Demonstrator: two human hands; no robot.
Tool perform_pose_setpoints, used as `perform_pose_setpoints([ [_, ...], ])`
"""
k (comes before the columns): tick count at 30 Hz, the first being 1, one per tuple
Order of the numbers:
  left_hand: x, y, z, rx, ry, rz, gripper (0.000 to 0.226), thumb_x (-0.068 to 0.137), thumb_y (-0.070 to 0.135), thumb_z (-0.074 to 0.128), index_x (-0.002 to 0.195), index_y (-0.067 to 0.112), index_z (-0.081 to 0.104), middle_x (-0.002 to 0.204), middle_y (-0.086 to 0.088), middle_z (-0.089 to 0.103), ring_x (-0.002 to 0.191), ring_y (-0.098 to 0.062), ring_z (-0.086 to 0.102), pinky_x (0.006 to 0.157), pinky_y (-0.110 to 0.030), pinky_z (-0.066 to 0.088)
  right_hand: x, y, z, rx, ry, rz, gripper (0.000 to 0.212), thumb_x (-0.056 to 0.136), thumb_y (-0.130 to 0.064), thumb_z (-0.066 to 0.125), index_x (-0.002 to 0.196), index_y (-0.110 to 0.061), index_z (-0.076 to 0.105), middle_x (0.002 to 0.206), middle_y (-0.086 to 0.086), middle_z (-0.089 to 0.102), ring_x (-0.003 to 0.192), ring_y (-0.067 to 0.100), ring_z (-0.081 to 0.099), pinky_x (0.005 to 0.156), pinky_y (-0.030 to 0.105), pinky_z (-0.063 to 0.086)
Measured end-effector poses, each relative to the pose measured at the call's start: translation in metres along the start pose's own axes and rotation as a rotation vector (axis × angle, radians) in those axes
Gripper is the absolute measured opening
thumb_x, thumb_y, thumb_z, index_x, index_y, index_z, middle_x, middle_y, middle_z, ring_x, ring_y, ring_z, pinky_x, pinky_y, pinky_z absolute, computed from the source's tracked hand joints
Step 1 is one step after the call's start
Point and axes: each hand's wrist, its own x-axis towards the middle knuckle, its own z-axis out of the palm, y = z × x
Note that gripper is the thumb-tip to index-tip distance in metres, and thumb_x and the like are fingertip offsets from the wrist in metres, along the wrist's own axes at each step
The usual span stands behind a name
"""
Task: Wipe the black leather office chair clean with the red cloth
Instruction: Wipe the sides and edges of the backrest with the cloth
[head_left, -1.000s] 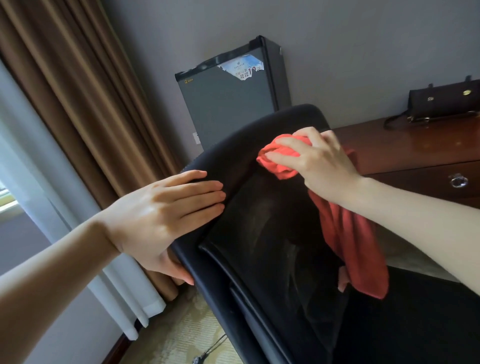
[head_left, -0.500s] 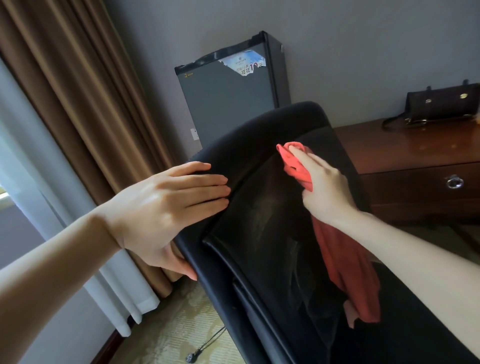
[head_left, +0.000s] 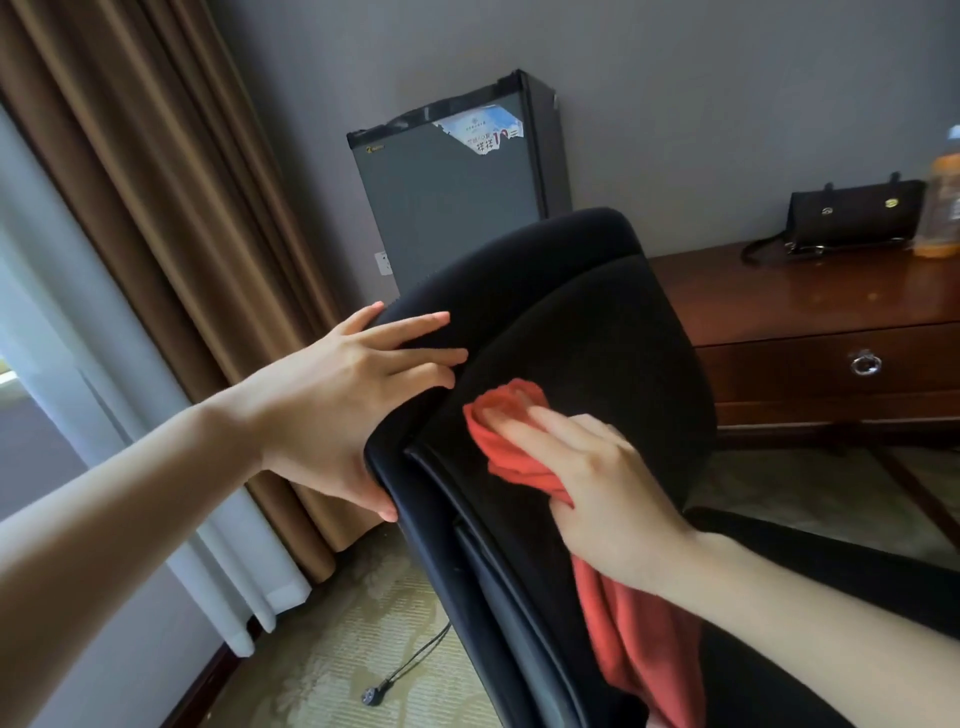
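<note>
By the brown curtain (head_left: 156, 208), the left hand (head_left: 343, 410) lies on the upper left edge of the black leather office chair (head_left: 597, 322), fingers (head_left: 415, 358) straight and slightly spread, thumb down along the side edge. A grey mini fridge (head_left: 452, 197) stands behind. The red cloth (head_left: 511, 431) is bunched on the front of the backrest, its tail hanging below. The right hand (head_left: 597, 483) presses it flat, fingers close together and blurred. At the desk's (head_left: 805, 296) back edge sit a black handbag (head_left: 857, 218) and a bottle (head_left: 943, 208).
</note>
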Motion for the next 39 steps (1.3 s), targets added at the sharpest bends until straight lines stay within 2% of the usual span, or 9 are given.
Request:
perform_pose_setpoints([
  [3,0.001,0.001,-0.003,0.053,-0.028,-0.02,0.112,0.046,0.084,0.054,0.137,0.018,0.045,0.147,-0.002,0.043,0.143,-0.023,0.024,0.106,-0.06,0.022,-0.015,-0.008,-0.005,-0.01,-0.128,-0.06,0.09,0.065,0.006,0.048,0.142,-0.039,0.036,0.143,-0.007,0.046,0.103,0.023,0.055,0.092,0.041,0.047],
  [7,0.002,0.009,-0.005,0.091,0.006,-0.062,0.125,0.045,0.086,0.05,0.141,0.008,0.039,0.149,-0.01,0.038,0.143,-0.028,0.025,0.105,-0.059,0.033,-0.025,-0.01,-0.033,0.217,-0.367,-0.085,0.09,0.067,0.013,0.049,0.135,-0.045,0.045,0.14,-0.019,0.045,0.118,-0.013,0.04,0.101,0.008,0.028],
  [10,-0.001,0.012,-0.004,0.065,0.021,-0.126,0.138,0.043,0.089,0.05,0.147,0.003,0.025,0.155,-0.016,0.023,0.145,-0.028,0.014,0.11,-0.054,0.032,-0.021,-0.01,-0.041,0.405,-0.052,0.059,0.082,0.065,0.013,0.057,0.129,-0.039,0.055,0.126,-0.012,0.054,0.117,-0.006,0.048,0.099,0.007,0.034],
  [13,-0.002,0.013,-0.004,0.03,-0.013,-0.175,0.146,0.041,0.089,0.054,0.151,0.005,0.009,0.159,-0.013,0.007,0.148,-0.023,0.001,0.117,-0.048,0.022,0.003,-0.006,-0.041,0.379,0.328,0.304,0.07,0.071,0.004,0.072,0.128,-0.034,0.055,0.114,-0.002,0.044,0.103,0.004,0.052,0.09,-0.001,0.03],
  [16,-0.002,0.014,-0.006,0.006,-0.036,-0.197,0.147,0.041,0.088,0.055,0.152,0.009,0.002,0.16,-0.009,0.005,0.148,-0.019,-0.002,0.118,-0.047,0.019,0.037,-0.002,-0.037,0.483,0.418,0.629,0.062,0.074,-0.001,0.071,0.129,-0.022,0.052,0.119,-0.001,0.03,0.112,0.016,0.048,0.095,0.006,0.031],
  [19,-0.001,0.013,-0.005,-0.011,-0.034,-0.205,0.146,0.041,0.087,0.056,0.152,0.01,0.002,0.16,-0.008,0.008,0.148,-0.019,0.0,0.117,-0.048,0.02,0.057,-0.014,-0.022,0.476,0.33,0.749,0.065,0.077,-0.002,0.064,0.136,-0.021,0.044,0.132,0.007,0.031,0.12,0.03,0.044,0.102,0.024,0.033],
  [22,-0.002,0.011,0.0,-0.016,-0.023,-0.201,0.146,0.041,0.088,0.055,0.152,0.009,0.002,0.16,-0.009,0.011,0.148,-0.019,0.002,0.117,-0.048,0.022,0.056,-0.036,-0.009,0.319,0.118,0.629,0.076,0.083,0.0,0.057,0.146,-0.03,0.028,0.142,0.007,0.03,0.127,0.031,0.032,0.104,0.029,0.031],
  [29,0.0,0.009,0.003,0.017,0.015,-0.185,0.146,0.038,0.086,0.058,0.152,0.009,0.009,0.157,-0.011,0.019,0.147,-0.019,0.009,0.117,-0.046,0.022,0.006,-0.06,-0.002,0.178,0.019,0.267,0.081,0.085,0.001,0.055,0.146,-0.043,0.025,0.148,-0.009,0.026,0.119,0.018,0.031,0.105,0.025,0.035],
  [39,0.0,0.016,-0.012,0.127,-0.041,-0.069,0.104,0.047,0.083,0.046,0.139,0.033,0.045,0.148,-0.001,0.043,0.142,-0.033,0.027,0.108,-0.062,0.022,-0.063,-0.062,-0.003,0.084,-0.265,0.155,0.086,0.081,0.001,0.051,0.143,-0.051,0.024,0.149,-0.015,0.021,0.118,0.022,0.031,0.101,0.037,0.04],
])
